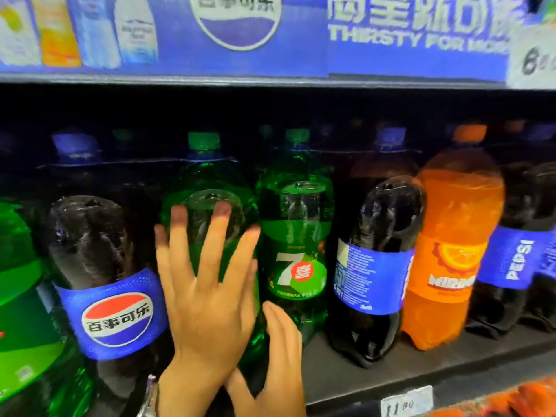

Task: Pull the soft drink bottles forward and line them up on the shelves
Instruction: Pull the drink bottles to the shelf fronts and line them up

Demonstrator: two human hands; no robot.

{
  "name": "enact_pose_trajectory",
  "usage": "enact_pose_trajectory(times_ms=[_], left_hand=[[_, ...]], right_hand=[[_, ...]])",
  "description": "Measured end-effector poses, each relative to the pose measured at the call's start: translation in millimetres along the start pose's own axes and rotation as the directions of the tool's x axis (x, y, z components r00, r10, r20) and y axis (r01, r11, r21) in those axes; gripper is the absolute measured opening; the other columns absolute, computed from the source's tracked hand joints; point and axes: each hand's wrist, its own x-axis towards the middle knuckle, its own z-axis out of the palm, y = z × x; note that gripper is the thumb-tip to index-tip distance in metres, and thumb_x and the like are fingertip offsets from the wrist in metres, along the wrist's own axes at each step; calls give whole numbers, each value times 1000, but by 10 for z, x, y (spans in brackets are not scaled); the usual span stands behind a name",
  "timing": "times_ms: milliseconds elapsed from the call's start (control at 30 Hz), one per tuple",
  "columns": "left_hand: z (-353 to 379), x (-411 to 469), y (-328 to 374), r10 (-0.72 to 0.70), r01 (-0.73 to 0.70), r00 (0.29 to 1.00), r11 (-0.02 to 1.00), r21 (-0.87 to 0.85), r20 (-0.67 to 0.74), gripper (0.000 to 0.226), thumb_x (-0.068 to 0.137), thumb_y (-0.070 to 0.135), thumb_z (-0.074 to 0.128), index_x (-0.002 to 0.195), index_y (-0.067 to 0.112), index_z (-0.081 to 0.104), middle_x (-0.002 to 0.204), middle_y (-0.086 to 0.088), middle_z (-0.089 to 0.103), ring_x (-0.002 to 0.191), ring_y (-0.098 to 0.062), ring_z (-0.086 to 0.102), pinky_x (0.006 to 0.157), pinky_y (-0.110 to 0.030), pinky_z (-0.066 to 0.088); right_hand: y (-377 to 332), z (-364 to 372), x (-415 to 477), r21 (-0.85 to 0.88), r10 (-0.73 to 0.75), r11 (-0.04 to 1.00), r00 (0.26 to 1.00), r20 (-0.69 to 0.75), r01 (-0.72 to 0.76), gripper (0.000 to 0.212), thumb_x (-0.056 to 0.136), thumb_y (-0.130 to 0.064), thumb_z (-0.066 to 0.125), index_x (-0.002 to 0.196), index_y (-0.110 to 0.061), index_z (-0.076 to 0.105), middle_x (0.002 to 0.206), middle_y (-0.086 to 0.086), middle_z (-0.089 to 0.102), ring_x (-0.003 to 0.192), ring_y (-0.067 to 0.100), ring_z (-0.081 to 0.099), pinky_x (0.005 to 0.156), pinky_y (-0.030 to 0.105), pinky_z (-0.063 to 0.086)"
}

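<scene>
Shelf [391, 365]: dark shop shelf with one front row of big soft drink bottles and more rows in shadow behind. A blue banner [391, 40] runs above and a price tag [406, 401] sits on the near lip.
Green bottle [210, 182]: the one being worked, centre-left and close to the near edge, between the left Pepsi bottle [99, 266] and the 7UP bottle [296, 260]. Its label is hidden by the hand.
Left hand [207, 296]: grip wide, fingers splayed flat on the bottle's front face, clasping nothing. Likely steadying a tall bottle so it doesn't tip as it slides.
Right hand [282, 362]: low against the bottle's right side near the base. It's blurred, so I can't tell if the grip curls round it. A low hold makes sense, since moving the base doesn't topple the bottle.
7UP bottle: label faces out; it looks set back from the green one, so probably next to pull.
Right Pepsi bottle [376, 266]: right of the 7UP, touching the Mirinda bottle [457, 236]; label turned sideways, needs a twist.
Progress: partway, front line uneven.
Risk: tight spacing, so a nudge could knock the neighbours.
</scene>
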Motion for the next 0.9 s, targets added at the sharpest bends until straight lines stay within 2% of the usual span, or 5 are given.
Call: enact_pose_trajectory(times_ms=[233, 500, 600, 767, 900], left_hand=[[-53, 160, 235, -77, 92, 985, 991, 96, -155, 17, 84, 19, 64, 97, 11, 72, 119, -9, 54, 114, -41, 48, 96, -47, 33], [130, 584, 764, -255, 263, 960, 964, -51, 115, 46, 83, 24, 56, 126, 8, 51, 119, -13, 54, 107, -29, 49, 92, -32, 36], [264, 875, 855, -380, 405, 906, 906, -125, 185, 74, 84, 32, 62, 147, 12, 28, 144, -15, 38, 130, -27, 37, 105, -26, 28], [586, 1275, 856, -511, 522, 815, 852, 37, 273, 100, 80, 57, 63, 153, 16, 8, 151, -13, 33, 133, -34, 38, 103, -38, 36], [667, 1271, 869, -473, 449, 843, 881, 147, 256, 94, 75, 57, 66, 150, 21, 21, 139, -11, 48, 116, -38, 53, 89, -40, 45]], right_hand=[[649, -1438, 747, 45, -123, 990, 971, -203, 135, 33, 79, -17, 57, 111, -19, 64, 117, -7, 55, 109, 11, 52, 91, 31, 42], [898, -2214, 1694, -159, -171, 975, 982, -86, 156, 67, 78, -36, 66, 134, -10, 40, 127, 11, 43, 118, 27, 41, 103, 23, 26], [865, -2280, 2028, -190, -109, 975, 993, 41, 115, 86, 72, -58, 65, 136, -13, 29, 103, 15, 50, 94, 31, 47, 82, 36, 40], [897, -2314, 2149, -317, -248, 904, 956, 158, 287, 62, 71, -61, 64, 98, -6, 55, 83, 26, 61, 59, 40, 58, 48, 36, 47], [925, -2383, 2182, -360, -156, 892, 933, 325, 274, 106, 69, -67, 62, 149, -12, 22, 152, 26, 22, 70, 39, 63, 55, 34, 48]])
